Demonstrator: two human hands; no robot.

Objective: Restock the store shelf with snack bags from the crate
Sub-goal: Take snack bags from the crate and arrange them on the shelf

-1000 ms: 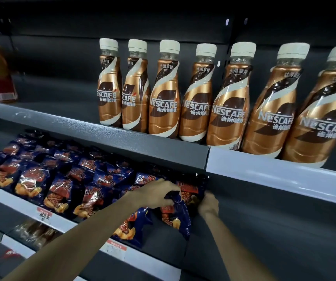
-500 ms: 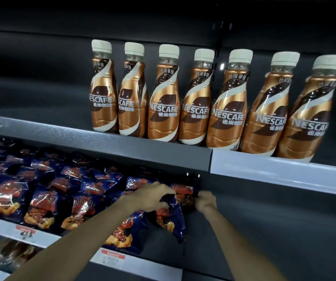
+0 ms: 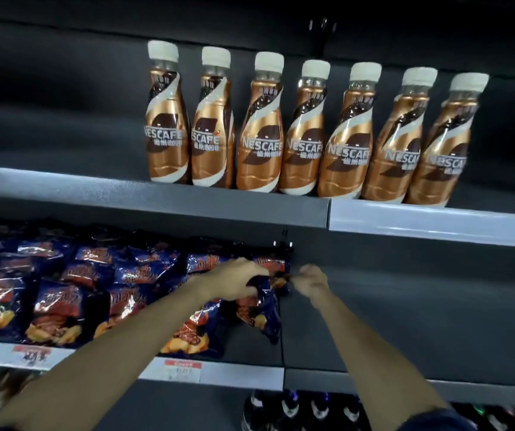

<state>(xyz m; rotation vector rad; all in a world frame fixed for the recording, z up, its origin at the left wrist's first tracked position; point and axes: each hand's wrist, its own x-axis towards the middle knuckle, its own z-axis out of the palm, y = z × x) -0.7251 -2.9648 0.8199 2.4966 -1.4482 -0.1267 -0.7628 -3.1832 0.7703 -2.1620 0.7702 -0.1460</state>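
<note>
Several dark blue snack bags [image 3: 60, 309] with red and orange print lie in rows on the middle shelf [image 3: 237, 373]. My left hand [image 3: 237, 283] grips the top of the rightmost blue snack bag [image 3: 262, 315], which stands at the end of the row. My right hand [image 3: 310, 283] pinches the upper right corner of a bag just behind it, at the shelf divider. No crate is in view.
Several gold Nescafe bottles [image 3: 259, 132] stand in a row on the upper shelf [image 3: 156, 200]. Price tags [image 3: 183, 370] sit on the middle shelf's front rail. The shelf section right of the divider holds nothing. Dark bottles [image 3: 290, 409] show on the shelf below.
The view has shifted right and down, so the shelves appear further left and higher. Both hands stay at the rightmost bags, with the right hand slightly further from the left.
</note>
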